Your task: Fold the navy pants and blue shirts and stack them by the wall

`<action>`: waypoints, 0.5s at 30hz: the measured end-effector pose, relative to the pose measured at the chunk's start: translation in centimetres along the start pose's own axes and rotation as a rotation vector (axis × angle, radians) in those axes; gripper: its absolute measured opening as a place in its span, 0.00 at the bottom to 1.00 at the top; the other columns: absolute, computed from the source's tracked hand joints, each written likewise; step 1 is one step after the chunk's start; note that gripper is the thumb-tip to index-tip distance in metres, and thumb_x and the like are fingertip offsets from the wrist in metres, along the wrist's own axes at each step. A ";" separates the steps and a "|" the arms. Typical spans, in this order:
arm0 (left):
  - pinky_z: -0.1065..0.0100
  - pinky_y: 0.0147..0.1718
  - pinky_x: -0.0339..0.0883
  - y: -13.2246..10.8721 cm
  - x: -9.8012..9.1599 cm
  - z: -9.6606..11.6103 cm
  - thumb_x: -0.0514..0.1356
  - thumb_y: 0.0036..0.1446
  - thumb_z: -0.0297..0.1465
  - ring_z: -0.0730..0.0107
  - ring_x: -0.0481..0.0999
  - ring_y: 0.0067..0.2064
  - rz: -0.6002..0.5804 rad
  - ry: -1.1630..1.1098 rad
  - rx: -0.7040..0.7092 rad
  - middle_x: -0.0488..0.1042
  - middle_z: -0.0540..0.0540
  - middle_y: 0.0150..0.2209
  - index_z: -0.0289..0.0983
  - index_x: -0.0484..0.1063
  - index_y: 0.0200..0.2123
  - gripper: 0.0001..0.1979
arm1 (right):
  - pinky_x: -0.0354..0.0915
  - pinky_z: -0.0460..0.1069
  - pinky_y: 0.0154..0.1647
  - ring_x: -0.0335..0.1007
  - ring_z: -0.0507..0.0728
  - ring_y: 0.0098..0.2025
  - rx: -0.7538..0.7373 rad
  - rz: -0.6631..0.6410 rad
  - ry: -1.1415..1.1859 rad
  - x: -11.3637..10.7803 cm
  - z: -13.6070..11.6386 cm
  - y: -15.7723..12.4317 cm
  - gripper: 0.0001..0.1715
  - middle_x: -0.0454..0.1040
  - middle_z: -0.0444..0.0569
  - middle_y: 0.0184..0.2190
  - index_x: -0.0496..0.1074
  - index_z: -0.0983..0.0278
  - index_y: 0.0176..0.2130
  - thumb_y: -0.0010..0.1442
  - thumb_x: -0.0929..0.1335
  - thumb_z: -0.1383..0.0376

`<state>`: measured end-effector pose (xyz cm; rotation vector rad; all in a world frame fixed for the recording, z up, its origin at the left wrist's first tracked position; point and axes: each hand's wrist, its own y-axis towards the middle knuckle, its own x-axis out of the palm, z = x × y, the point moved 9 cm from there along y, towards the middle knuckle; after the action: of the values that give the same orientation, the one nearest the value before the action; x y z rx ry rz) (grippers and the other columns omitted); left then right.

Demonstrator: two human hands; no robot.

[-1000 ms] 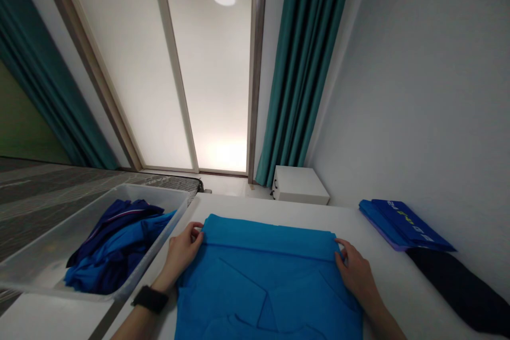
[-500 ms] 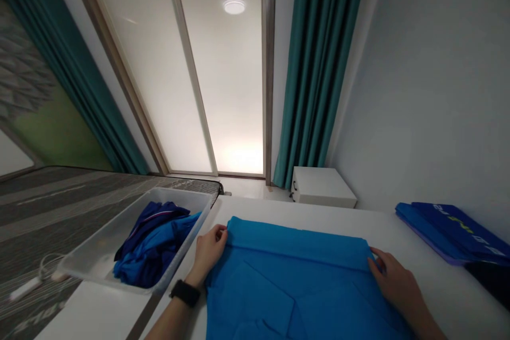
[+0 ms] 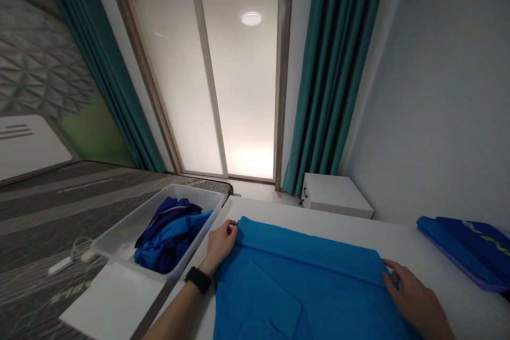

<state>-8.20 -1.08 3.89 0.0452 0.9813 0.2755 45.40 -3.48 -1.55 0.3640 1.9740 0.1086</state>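
A bright blue garment lies spread on the white table, its far edge folded over in a straight band. My left hand, with a black watch on the wrist, pinches the far left corner of this band. At the far right corner, my right hand has its thumb and fingers closed on the fabric edge. The near part of the garment runs out of the bottom of the view.
A clear plastic bin with crumpled blue clothes stands left. Folded blue garments lie at the right table edge. Beyond are a white cabinet and sliding doors. A white power strip rests on the grey bed.
The camera view has turned slightly left and up, so the whole scene sits further right. Both hands keep the same places at the garment's corners.
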 end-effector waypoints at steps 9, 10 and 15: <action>0.57 0.46 0.59 3.8 0.8 0.8 0.54 0.59 0.37 0.49 0.71 0.51 0.004 0.081 -0.044 0.76 0.38 0.43 0.36 0.78 0.41 0.16 | 0.68 0.58 0.36 0.76 0.66 0.37 0.002 -0.012 0.025 0.8 0.6 0.2 0.31 0.79 0.55 0.39 0.74 0.60 0.46 0.55 0.56 0.48; 0.55 0.47 0.58 4.1 0.9 0.9 0.54 0.60 0.38 0.47 0.69 0.51 0.005 0.081 -0.047 0.76 0.37 0.44 0.37 0.79 0.39 0.16 | 0.68 0.58 0.36 0.76 0.66 0.37 0.002 -0.009 0.036 0.8 0.7 0.2 0.31 0.79 0.55 0.39 0.74 0.60 0.45 0.54 0.56 0.48; 0.57 0.48 0.58 4.5 1.8 1.1 0.58 0.56 0.39 0.50 0.69 0.50 -0.008 0.014 -0.017 0.77 0.42 0.40 0.38 0.78 0.31 0.13 | 0.67 0.57 0.36 0.75 0.65 0.36 -0.003 0.017 0.058 0.6 0.4 0.1 0.28 0.78 0.53 0.36 0.74 0.58 0.44 0.53 0.58 0.48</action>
<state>-7.28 3.79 3.83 0.0242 0.9928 0.2774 45.57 -3.27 -2.22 0.3793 2.0280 0.1339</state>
